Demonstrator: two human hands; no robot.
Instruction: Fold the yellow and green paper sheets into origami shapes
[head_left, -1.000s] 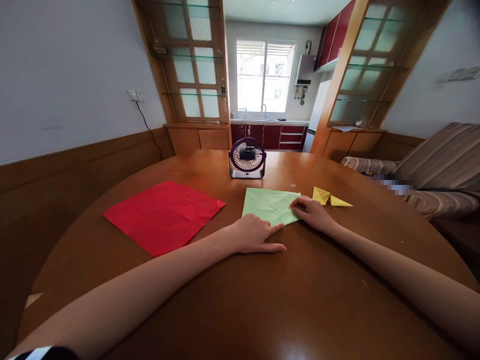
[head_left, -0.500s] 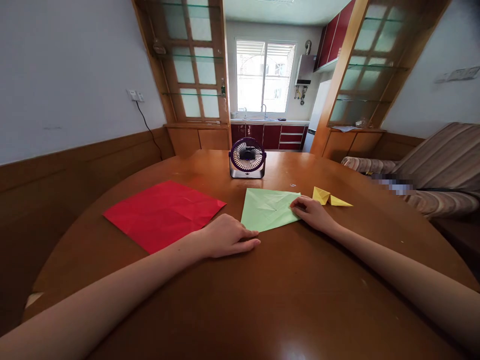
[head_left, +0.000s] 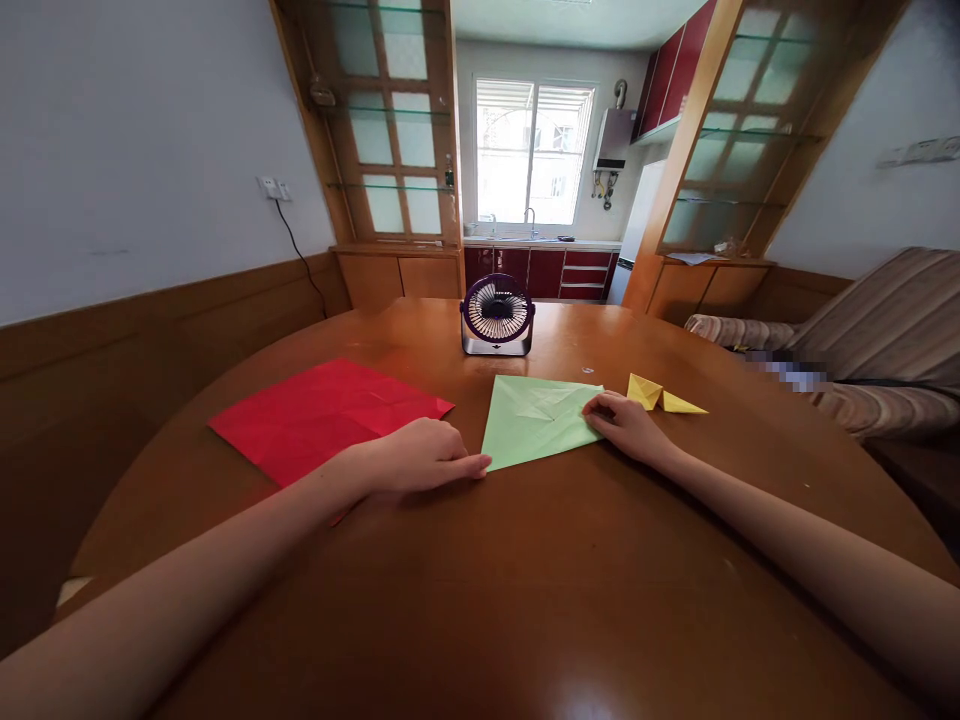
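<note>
Green sheet (head_left: 536,420) lies flat on the table (head_left: 525,600), just near of the small fan (head_left: 497,315). It carries visible crease lines near its centre and its outline narrows to a point at the near left corner, so some folds are judged made; no finished shape shows.

Left hand (head_left: 420,457) rests palm down on the table, fingers loosely extended, the fingertips touching that near left corner. It grips nothing. Right hand (head_left: 626,425) presses flat on the sheet's right corner, pinning it without closing around it.

Yellow piece (head_left: 660,396) lies just right of the right hand, folded into a small pointed form; judged further along than the green sheet, though whether complete cannot be told.

Red sheet (head_left: 330,415) lies to the left, opened flat, larger, with faint creases, its near edge partly under the left forearm. Neither hand is working it.

Assessment: green sheet at an early to middle stage, folding left to do.
</note>
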